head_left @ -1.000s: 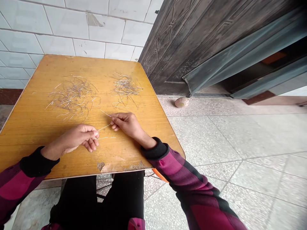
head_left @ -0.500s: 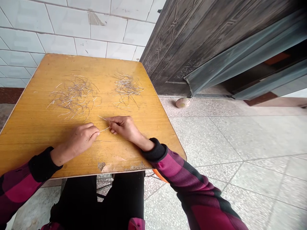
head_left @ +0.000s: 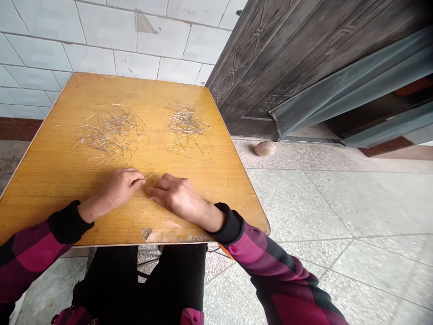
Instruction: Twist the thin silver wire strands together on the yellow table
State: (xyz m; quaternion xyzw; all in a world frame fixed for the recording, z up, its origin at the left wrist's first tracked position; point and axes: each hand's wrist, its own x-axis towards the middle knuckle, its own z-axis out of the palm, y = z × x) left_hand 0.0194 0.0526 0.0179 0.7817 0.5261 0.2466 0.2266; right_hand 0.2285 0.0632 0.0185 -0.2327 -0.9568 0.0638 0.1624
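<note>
My left hand [head_left: 121, 184] rests on the yellow wooden table [head_left: 54, 167] with thumb and fingers pinched on a thin silvery wire strand [head_left: 150, 174] that curves up to the right. Close beside it, my right hand [head_left: 172, 194] lies knuckles up with its fingers curled against the tabletop near the same strand; whether it holds anything I cannot see. Farther back lie two loose heaps of wire strands, a wide one [head_left: 111, 133] on the left and a smaller one [head_left: 186, 123] on the right.
The table's near edge is chipped [head_left: 169, 234]. A white tiled wall [head_left: 101, 36] stands behind the table and a dark carved door [head_left: 287, 58] to the right. A small round object [head_left: 265, 148] lies on the tiled floor by the door.
Both hands have come together near the table's front. My right hand dropped from a raised pinch to lie curled on the tabletop. The camera shifted slightly.
</note>
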